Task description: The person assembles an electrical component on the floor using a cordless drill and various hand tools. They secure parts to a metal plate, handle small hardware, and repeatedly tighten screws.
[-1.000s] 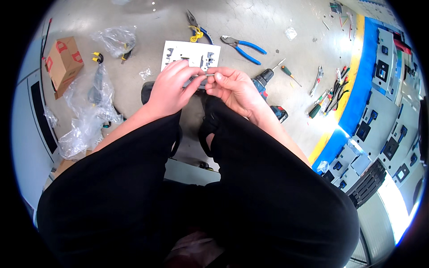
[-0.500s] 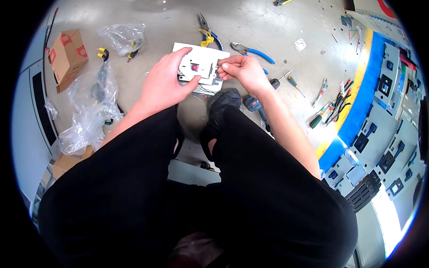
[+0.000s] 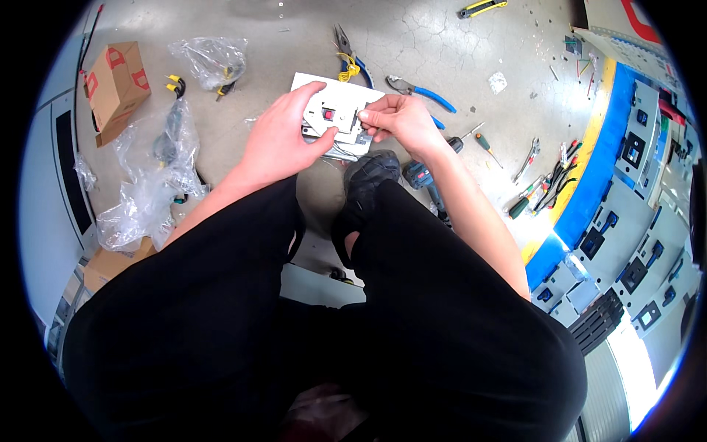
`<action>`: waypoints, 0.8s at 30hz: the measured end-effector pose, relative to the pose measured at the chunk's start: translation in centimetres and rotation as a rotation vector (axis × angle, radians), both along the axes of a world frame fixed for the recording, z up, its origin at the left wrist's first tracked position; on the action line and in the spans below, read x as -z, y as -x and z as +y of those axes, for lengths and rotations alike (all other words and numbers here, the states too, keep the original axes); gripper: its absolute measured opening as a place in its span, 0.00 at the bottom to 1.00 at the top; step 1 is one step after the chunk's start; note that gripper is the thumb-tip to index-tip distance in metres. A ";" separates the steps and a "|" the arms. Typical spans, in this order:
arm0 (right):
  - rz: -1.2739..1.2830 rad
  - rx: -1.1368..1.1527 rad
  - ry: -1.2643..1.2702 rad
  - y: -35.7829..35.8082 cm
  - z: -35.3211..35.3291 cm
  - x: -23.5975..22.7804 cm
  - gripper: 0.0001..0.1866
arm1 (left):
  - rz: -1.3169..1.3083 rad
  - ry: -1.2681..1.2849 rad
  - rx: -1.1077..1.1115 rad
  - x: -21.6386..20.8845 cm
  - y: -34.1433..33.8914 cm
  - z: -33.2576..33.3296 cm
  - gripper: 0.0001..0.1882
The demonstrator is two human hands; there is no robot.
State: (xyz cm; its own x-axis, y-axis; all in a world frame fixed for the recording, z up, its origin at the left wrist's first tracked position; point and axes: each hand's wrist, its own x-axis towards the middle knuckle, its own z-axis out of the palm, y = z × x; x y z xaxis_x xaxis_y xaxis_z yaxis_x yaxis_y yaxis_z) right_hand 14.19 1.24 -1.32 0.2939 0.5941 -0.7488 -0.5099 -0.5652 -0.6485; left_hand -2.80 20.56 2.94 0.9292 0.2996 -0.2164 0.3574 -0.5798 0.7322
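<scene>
Between my feet and the pliers lies a white plate-like device with a small red square in its middle and thin dark wires along its near edge. My left hand grips its left side, index finger across the far part and thumb on the near part. At the device's right edge my right hand has thumb and fingertips pinched together; whatever is between them is hidden or too small to name. My black shoe is just below the device.
Beyond the device lie long-nose pliers with yellow wire. Blue-handled pliers, a cordless drill, a screwdriver and a wrench lie rightward. Plastic bags and a cardboard box are at left.
The view has shifted slightly, so the floor items appear a little rightward. My left hand stays on the device; my right fingers remain pinched at its right edge, slightly more curled.
</scene>
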 end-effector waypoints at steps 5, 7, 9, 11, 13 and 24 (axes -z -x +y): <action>0.007 -0.040 0.047 -0.2 0.5 -0.5 0.15 | -0.009 0.012 -0.011 0.1 0.1 0.0 0.36; -0.018 -0.092 0.116 -0.4 0.8 -0.9 0.15 | -0.012 0.025 -0.023 0.1 0.1 -0.1 0.36; -0.053 -0.153 0.207 -0.8 1.1 -1.1 0.16 | 0.003 0.040 -0.028 0.0 0.1 -0.1 0.36; -0.025 -0.139 0.177 -0.9 0.9 -0.8 0.16 | 0.010 0.069 -0.035 -0.2 -0.1 -0.1 0.36; -0.017 -0.109 0.149 -0.9 0.1 -0.6 0.15 | 0.009 0.114 -0.047 -0.2 -0.2 -0.2 0.34; -0.656 0.135 -0.114 4.2 -0.6 -6.6 0.11 | 0.036 1.658 -0.562 -2.9 0.6 4.0 0.23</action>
